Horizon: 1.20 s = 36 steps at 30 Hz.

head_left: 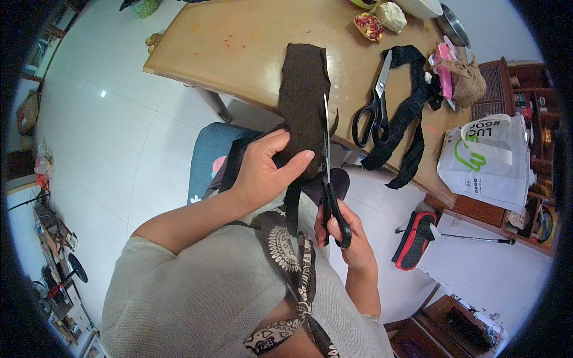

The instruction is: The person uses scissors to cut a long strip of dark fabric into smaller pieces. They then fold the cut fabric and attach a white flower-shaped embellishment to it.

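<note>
A long dark brown piece of cloth (303,80) runs from the tabletop over its near edge toward my lap. My left hand (268,162) is closed on its left side, thumb on top and fingers underneath. My right hand (357,241) has its fingers through the black handles of a pair of scissors (327,179). Their blades point away from me along the cloth's right edge and lie nearly together. A thin dark sliver of cloth curls just right of the blades. A narrow dark strip (292,206) hangs below the cloth over my lap.
On the table (250,53) lie a second pair of scissors (377,107) and crumpled black cloth strips (412,113). Farther back are an opened pomegranate (369,27) and a pink package (444,65). A white bag (486,152) stands at right; a blue stool (206,149) is at left.
</note>
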{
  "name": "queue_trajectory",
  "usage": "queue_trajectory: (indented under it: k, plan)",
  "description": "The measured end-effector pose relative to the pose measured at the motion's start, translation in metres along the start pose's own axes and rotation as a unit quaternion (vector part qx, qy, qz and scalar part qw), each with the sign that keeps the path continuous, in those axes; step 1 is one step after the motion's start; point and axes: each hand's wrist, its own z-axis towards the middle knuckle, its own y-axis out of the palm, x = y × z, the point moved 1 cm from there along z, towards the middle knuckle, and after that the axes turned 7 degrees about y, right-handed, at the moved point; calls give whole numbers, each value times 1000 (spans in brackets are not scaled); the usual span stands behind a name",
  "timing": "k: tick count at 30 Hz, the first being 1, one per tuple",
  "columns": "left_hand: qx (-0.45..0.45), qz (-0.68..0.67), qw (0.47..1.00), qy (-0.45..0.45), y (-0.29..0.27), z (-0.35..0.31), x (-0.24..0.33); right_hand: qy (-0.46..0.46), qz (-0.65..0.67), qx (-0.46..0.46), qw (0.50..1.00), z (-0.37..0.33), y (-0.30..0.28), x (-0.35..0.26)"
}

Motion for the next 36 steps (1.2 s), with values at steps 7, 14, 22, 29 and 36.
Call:
queue_trajectory:
  k: [7,14,22,29,36]
  plan:
    - [10,-33,999,23,0,0,-2,-1,20,0,1000,1,2,2]
    - [22,-62,998,19,2,-1,0,-4,26,0,1000,0,4,2]
    - [24,-108,993,-27,7,-6,-1,-5,37,2,999,1,7,6]
    - [24,-166,985,-46,10,-6,-2,-9,37,-4,999,2,7,8]
    - [23,-172,984,-49,9,-6,0,-10,34,-1,999,2,8,6]
